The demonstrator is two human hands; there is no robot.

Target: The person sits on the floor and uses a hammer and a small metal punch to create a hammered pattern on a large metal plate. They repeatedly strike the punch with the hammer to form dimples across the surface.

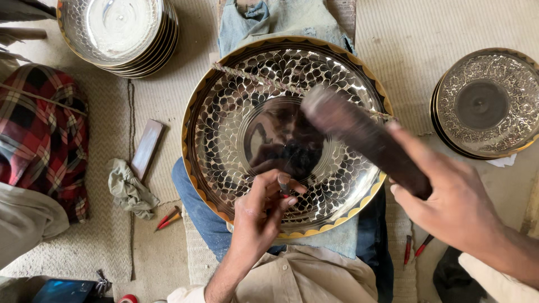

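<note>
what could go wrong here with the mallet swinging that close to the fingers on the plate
1. The right hand swings a dark wooden mallet, blurred with motion; a miss could hit the left hand pinching the small chisel.
2. The chisel might skid on the shiny engraved plate and scratch its pattern.
3. The plate rests on the lap, held by a cord, so it could shift.

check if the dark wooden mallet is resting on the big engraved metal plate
No, the right hand holds the dark wooden mallet raised, blurred, above the big engraved metal plate.
</note>
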